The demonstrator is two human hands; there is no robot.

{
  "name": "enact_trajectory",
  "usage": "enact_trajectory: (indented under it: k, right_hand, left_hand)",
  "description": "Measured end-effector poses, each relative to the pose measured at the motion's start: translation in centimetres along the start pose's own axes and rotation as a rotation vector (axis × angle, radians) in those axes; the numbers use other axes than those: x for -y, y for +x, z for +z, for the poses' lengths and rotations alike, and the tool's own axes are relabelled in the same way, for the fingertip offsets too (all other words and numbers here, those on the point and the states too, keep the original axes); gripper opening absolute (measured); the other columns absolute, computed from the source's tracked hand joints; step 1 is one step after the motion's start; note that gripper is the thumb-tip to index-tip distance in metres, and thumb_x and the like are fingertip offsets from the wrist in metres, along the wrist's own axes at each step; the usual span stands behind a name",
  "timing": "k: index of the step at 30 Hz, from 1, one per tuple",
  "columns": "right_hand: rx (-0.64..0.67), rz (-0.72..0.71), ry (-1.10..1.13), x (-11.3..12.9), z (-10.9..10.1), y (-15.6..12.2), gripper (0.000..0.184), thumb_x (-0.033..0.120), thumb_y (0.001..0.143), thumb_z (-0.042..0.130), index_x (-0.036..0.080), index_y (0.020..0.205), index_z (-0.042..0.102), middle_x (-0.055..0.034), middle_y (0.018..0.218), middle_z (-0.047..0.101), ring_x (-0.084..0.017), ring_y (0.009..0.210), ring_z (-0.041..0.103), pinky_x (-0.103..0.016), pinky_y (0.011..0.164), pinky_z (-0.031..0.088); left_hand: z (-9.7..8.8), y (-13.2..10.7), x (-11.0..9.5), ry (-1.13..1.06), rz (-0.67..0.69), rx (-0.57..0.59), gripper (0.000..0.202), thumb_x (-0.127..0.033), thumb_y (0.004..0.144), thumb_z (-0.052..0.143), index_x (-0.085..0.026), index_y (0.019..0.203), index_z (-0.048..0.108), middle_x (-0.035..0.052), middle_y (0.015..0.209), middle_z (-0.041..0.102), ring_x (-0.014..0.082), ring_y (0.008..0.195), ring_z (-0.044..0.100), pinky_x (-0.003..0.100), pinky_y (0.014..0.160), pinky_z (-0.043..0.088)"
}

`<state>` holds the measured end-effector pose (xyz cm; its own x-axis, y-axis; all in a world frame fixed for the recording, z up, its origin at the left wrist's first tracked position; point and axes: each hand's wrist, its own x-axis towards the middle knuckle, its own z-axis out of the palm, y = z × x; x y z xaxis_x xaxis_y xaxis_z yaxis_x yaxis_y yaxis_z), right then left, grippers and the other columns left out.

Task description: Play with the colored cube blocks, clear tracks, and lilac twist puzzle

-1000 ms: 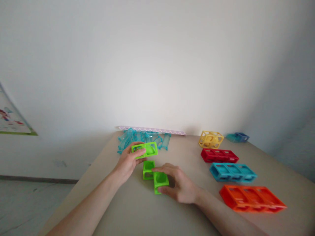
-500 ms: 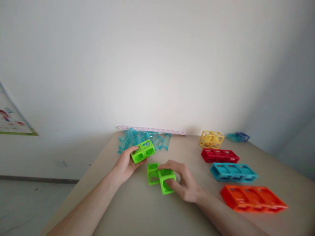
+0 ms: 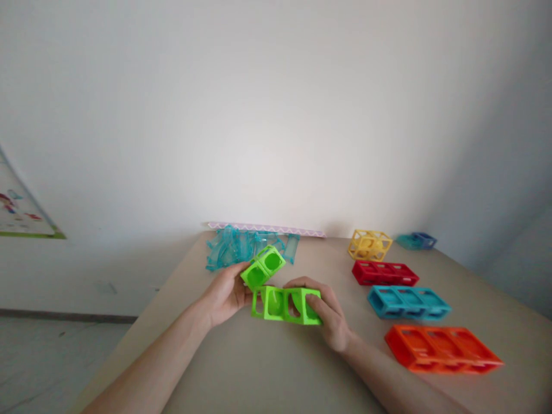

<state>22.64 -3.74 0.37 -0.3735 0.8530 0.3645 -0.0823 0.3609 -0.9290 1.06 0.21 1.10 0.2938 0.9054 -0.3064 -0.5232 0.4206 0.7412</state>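
My left hand (image 3: 224, 296) is closed round a short green two-cell block (image 3: 263, 266), tilted and lifted off the table. My right hand (image 3: 330, 313) grips a longer green block (image 3: 284, 305) by its right end and holds it level just above the tan table (image 3: 259, 368). The near end of the short block touches the left end of the longer one.
A heap of clear blue curved pieces (image 3: 241, 248) lies at the table's far edge by a pale strip (image 3: 265, 229). To the right lie a yellow cage block (image 3: 370, 244), a red block (image 3: 384, 272), a teal block (image 3: 407, 302), an orange block (image 3: 442, 348) and a small blue piece (image 3: 418, 240).
My right hand lifted and turned its green block so it lies level. My left hand tilted the short block and brought it against the longer block's left end.
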Motion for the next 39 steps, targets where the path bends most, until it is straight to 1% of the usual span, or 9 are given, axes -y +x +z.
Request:
enact_trajectory:
  k: [4,9,13,17,22,28,33,37,39]
  right_hand:
    - [-0.039,0.127,0.177,-0.6,0.2,0.4,0.032,0.042,0.084,0.05,0.014,0.086,0.066,-0.004,0.07,0.062,-0.016,0.06,0.057,-0.026,0.054,0.046]
    - [-0.075,0.263,0.372,-1.5,0.2,0.8,0.03,0.042,0.081,0.053,0.014,0.075,0.063,-0.0032,0.066,0.06,-0.016,0.054,0.058,-0.026,0.045,0.048]
    - [-0.097,0.226,0.33,-1.4,0.3,0.8,0.028,0.04,0.081,0.055,0.013,0.082,0.064,-0.0039,0.067,0.062,-0.016,0.054,0.058,-0.024,0.043,0.049]
    - [-0.1,0.203,0.258,-1.1,0.6,0.7,0.027,0.04,0.08,0.058,0.015,0.09,0.062,-0.003,0.069,0.063,-0.016,0.059,0.06,-0.023,0.043,0.049]
    - [-0.124,0.202,0.128,-0.9,0.9,0.7,0.025,0.038,0.079,0.058,0.016,0.092,0.061,-0.0005,0.068,0.061,-0.013,0.054,0.056,-0.023,0.042,0.049]
    - [-0.33,0.135,-0.061,-1.3,0.5,1.3,0.026,0.036,0.08,0.056,0.018,0.1,0.057,-0.0001,0.081,0.057,-0.01,0.056,0.05,-0.02,0.041,0.047]
    - [-0.393,0.196,-0.138,-2.2,0.1,1.8,0.032,0.04,0.082,0.054,0.019,0.107,0.051,-0.0003,0.08,0.053,-0.014,0.065,0.051,-0.021,0.041,0.049]
    - [-0.397,0.306,-0.09,-2.1,0.2,1.7,0.029,0.037,0.081,0.053,0.019,0.104,0.052,-0.0034,0.084,0.053,-0.019,0.077,0.053,-0.024,0.045,0.053]
    - [-0.352,0.356,0.002,-1.9,0.2,1.5,0.028,0.036,0.081,0.052,0.02,0.104,0.053,-0.0057,0.09,0.056,-0.02,0.081,0.055,-0.026,0.048,0.054]
  left_hand:
    - [0.1,-0.3,0.3,0.026,0.032,0.048,0.01,-0.025,0.089,0.051,-0.015,0.089,0.055,0.0061,0.077,0.068,0.0188,0.063,0.068,0.033,0.059,0.059]
    - [-0.1,-0.6,0.7,0.083,0.027,0.16,0.008,-0.026,0.088,0.055,-0.019,0.091,0.053,0.0053,0.085,0.068,0.02,0.075,0.07,0.033,0.063,0.059]
    - [0.0,-1.0,0.7,0.145,0.04,0.196,0.013,-0.026,0.086,0.06,-0.018,0.086,0.05,0.0054,0.087,0.067,0.0189,0.074,0.07,0.033,0.067,0.059]
    - [0.1,-1.2,0.7,0.282,0.064,0.262,0.027,-0.019,0.078,0.07,-0.018,0.095,0.05,0.0065,0.097,0.067,0.0189,0.079,0.07,0.034,0.073,0.058]
    - [0.1,-1.2,0.8,0.316,0.134,0.206,0.036,-0.013,0.071,0.075,-0.019,0.096,0.05,0.0044,0.097,0.066,0.0183,0.079,0.069,0.035,0.072,0.058]
    - [0.2,-0.7,0.9,0.284,0.233,0.109,0.034,-0.015,0.068,0.077,-0.018,0.091,0.052,0.0041,0.091,0.067,0.0207,0.077,0.069,0.037,0.069,0.058]
    - [0.2,-0.5,0.8,0.225,0.29,0.059,0.035,-0.014,0.064,0.079,-0.018,0.084,0.05,0.0013,0.084,0.066,0.0192,0.074,0.068,0.035,0.066,0.058]
    - [0.2,-0.8,0.9,0.262,0.257,0.138,0.036,-0.012,0.064,0.078,-0.018,0.084,0.05,-0.0002,0.084,0.063,0.0164,0.076,0.066,0.033,0.071,0.057]
    - [0.3,-1.0,0.9,0.297,0.222,0.181,0.035,-0.011,0.064,0.078,-0.018,0.083,0.05,0.0003,0.084,0.063,0.0157,0.076,0.066,0.031,0.071,0.056]
